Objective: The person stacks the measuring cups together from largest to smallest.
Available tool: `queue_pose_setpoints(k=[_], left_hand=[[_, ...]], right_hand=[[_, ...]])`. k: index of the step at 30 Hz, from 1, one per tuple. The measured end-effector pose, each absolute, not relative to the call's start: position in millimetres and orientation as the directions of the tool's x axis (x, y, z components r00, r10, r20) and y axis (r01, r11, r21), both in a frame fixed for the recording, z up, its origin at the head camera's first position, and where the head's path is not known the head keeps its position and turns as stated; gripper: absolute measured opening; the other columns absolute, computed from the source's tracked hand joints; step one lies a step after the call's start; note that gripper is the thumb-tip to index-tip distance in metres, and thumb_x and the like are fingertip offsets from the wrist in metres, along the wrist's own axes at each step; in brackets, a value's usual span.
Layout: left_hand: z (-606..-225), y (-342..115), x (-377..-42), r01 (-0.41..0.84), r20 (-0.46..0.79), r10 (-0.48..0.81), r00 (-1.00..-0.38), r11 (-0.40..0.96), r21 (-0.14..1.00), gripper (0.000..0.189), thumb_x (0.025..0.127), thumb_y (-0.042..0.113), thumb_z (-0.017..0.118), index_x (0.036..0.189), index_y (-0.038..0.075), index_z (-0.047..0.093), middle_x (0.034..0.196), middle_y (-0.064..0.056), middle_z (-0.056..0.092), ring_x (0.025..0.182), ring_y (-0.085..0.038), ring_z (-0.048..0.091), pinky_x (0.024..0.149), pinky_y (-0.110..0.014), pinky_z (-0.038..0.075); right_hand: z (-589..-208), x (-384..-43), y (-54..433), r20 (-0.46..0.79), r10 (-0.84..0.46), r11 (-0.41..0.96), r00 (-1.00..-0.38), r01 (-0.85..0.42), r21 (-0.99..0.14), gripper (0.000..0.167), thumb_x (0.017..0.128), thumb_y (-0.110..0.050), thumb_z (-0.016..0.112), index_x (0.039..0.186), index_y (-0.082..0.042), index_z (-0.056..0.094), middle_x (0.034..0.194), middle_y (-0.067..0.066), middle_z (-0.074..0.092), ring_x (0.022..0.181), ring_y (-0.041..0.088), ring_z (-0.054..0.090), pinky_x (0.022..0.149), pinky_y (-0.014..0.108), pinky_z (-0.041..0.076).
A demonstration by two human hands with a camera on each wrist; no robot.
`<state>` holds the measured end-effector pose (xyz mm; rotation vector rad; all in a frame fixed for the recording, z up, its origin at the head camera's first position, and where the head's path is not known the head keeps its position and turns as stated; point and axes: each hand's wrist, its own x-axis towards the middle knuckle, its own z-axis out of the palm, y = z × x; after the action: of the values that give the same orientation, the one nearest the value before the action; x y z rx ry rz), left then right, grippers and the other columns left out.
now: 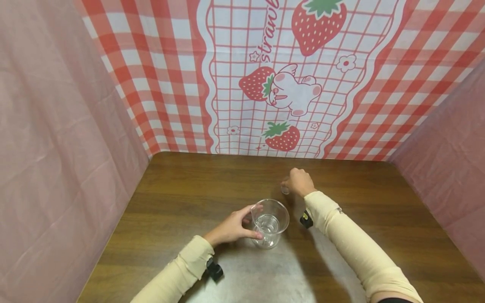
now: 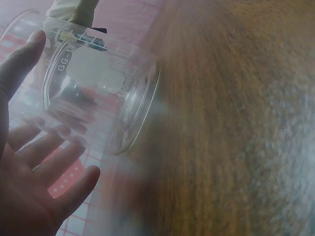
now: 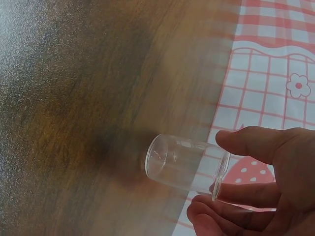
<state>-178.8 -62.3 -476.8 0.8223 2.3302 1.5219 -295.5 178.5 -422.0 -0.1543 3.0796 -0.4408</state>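
A large clear glass beaker (image 1: 273, 223) with a pouring lip stands upright on the wooden table. My left hand (image 1: 231, 227) holds it from the left, thumb on the near side and fingers round the far side. White printed markings, partly "GG-1", show on the beaker (image 2: 93, 78) in the left wrist view. Farther back and to the right, my right hand (image 1: 302, 182) grips a small clear glass cup (image 3: 184, 164) by its rim, between thumb and fingers. Its base points down to the tabletop; whether it touches is unclear. The cup looks empty.
The brown wooden table (image 1: 182, 198) ends at the back against a red-and-white checked cloth (image 1: 182, 84) with strawberry prints. Pink curtains hang at the left (image 1: 57, 147) and right (image 1: 451, 147). A black wrist camera (image 1: 214, 270) sits under the left sleeve.
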Motion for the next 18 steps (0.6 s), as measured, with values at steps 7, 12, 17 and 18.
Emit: queue_pose_setpoints(k=[7,12,17,18], left_hand=[[-478.2,-61.6,-179.1,0.315,0.099,0.566,-0.819,0.298,0.901,0.079,0.076,0.020,0.083,0.144,0.007,0.044,0.146,-0.009,0.052,0.130,-0.025,0.053,0.104,-0.040,0.050],[-479.1,-61.3,-179.6,0.317,0.103,0.565,-0.819,0.295,0.901,0.079,0.076,0.020,0.084,0.143,0.006,0.045,0.146,-0.010,0.052,0.130,-0.026,0.053,0.104,-0.041,0.050],[-479.8,-61.2,-179.7,0.318,0.107,0.565,-0.818,0.290,0.903,0.079,0.076,0.020,0.084,0.143,0.006,0.045,0.146,-0.011,0.052,0.130,-0.027,0.053,0.104,-0.043,0.050],[-480.0,-61.2,-179.8,0.317,0.108,0.565,-0.818,0.288,0.904,0.079,0.076,0.020,0.084,0.143,0.006,0.045,0.146,-0.011,0.052,0.130,-0.027,0.053,0.104,-0.044,0.050]], right_hand=[[-419.9,-297.3,180.2,-0.010,-0.113,0.952,-0.994,-0.106,-0.286,0.032,0.081,-0.028,0.076,0.080,0.004,0.070,0.095,0.031,0.070,0.089,0.047,0.068,0.075,0.055,0.057],[-419.9,-298.9,181.1,0.002,-0.124,0.951,-0.992,-0.120,-0.285,0.033,0.080,-0.028,0.076,0.083,0.005,0.070,0.096,0.032,0.070,0.090,0.049,0.067,0.077,0.056,0.057],[-419.7,-298.7,181.7,0.010,-0.128,0.951,-0.992,-0.126,-0.284,0.034,0.080,-0.028,0.076,0.085,0.006,0.069,0.097,0.032,0.069,0.091,0.049,0.067,0.078,0.056,0.056],[-419.2,-298.3,181.8,0.010,-0.130,0.951,-0.991,-0.128,-0.283,0.034,0.080,-0.028,0.076,0.085,0.006,0.069,0.097,0.032,0.069,0.091,0.049,0.067,0.078,0.056,0.056]])
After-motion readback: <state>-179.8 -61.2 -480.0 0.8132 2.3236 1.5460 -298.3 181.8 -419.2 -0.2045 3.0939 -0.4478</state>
